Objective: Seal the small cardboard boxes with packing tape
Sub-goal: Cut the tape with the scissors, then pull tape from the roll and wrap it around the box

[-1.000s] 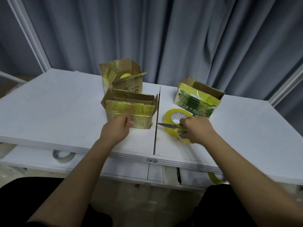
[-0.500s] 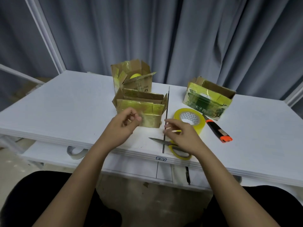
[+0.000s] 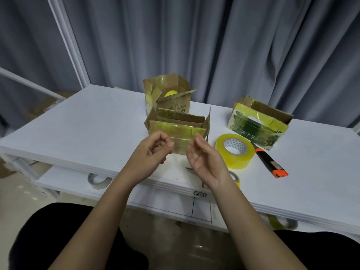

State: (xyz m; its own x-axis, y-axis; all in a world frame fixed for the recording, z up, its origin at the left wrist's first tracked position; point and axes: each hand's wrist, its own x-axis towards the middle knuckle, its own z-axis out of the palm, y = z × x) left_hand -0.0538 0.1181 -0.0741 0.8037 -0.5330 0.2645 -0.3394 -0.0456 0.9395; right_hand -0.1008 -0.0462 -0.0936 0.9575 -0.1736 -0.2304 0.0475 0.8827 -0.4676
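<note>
risk, tape strip: a cut strip of clear tape (image 3: 180, 144) appears to span between the two hands at frame centre; it is hard to resolve. if it sags, it is likely to fold and stick to itself.
risk, fingers: adhesive may cling to the fingertips and pull the strip askew on release.
risk, alignment: the nearest box (image 3: 176, 131) has its flaps up; tape laid before the flaps are closed would probably seal nothing.
risk, tools: scissors (image 3: 191, 169) lie under the right wrist, mostly hidden; a lowered forearm could knock them.
left hand (image 3: 152, 152): raised above the table, fingers curled, thumb and forefinger pinching what seems to be one end of the strip.
right hand (image 3: 204, 160): raised, palm facing left, fingers half curled; whether it pinches the other end cannot be told.
task items: nearest box just behind the hands; a second box (image 3: 168, 96) behind it, upper centre; a green printed box (image 3: 257, 125) at centre right.
tape roll (image 3: 234, 151): flat on the table (image 3: 78, 129), right of the hands.
utility knife (image 3: 269, 162): just right of the roll.
</note>
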